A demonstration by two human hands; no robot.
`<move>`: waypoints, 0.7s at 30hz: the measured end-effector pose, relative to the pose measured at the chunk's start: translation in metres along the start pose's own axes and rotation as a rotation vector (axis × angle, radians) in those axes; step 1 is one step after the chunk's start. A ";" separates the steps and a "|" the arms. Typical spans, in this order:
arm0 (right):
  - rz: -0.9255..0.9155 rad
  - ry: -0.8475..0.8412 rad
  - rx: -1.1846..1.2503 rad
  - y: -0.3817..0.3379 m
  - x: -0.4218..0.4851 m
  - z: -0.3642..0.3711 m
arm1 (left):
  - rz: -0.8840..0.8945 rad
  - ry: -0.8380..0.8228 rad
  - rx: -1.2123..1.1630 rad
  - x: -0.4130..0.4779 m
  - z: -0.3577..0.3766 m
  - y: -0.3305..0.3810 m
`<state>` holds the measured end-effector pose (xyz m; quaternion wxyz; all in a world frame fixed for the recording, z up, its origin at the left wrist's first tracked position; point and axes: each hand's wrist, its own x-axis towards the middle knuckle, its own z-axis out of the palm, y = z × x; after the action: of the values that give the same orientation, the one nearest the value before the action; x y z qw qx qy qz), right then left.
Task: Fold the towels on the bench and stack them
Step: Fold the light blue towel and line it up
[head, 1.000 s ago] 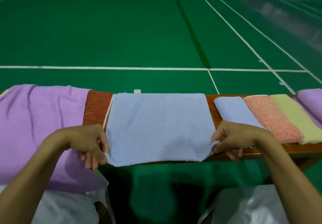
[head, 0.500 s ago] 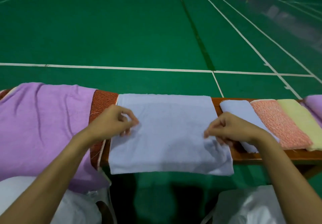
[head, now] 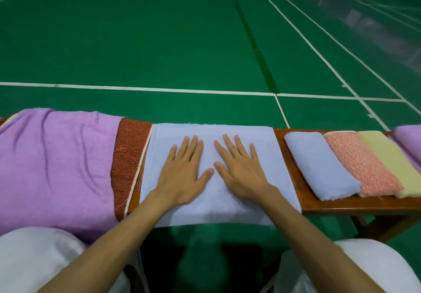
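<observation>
Head view: one pale blue towel [head: 268, 156] lies flat mid-table [head: 364, 205], long axis running left to right, near edge hanging over the front. The left hand [head: 182, 174] and right hand [head: 239, 174] press it side by side, fingers [head: 193, 147] straight and spread, gripping nothing. To the right, three folded towels lie crosswise, touching: blue towel [head: 319, 165], pink towel [head: 362, 167], yellow towel [head: 391, 163]. To the left, one purple towel [head: 57, 167] overlaps one rust-red towel [head: 127, 160]

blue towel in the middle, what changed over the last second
Both hands carried the near corners they pinched away across the light blue towel, let go, and now the left hand and right hand press flat on it. The purple towel and folded row stayed put.
</observation>
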<state>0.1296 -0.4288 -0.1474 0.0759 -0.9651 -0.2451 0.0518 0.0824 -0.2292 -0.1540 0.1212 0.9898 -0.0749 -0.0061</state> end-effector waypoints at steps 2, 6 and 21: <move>0.081 0.022 0.000 0.017 -0.003 -0.001 | -0.060 0.006 0.005 -0.003 -0.003 -0.011; 0.272 0.058 -0.036 0.058 -0.015 -0.006 | -0.192 0.044 0.015 -0.011 -0.010 -0.038; 0.401 0.260 0.220 0.053 -0.014 -0.023 | -0.170 0.094 -0.375 -0.007 -0.043 -0.054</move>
<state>0.1455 -0.4843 -0.1335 0.1993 -0.9789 -0.0301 -0.0322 0.0848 -0.1661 -0.1257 0.3055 0.9519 0.0172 0.0163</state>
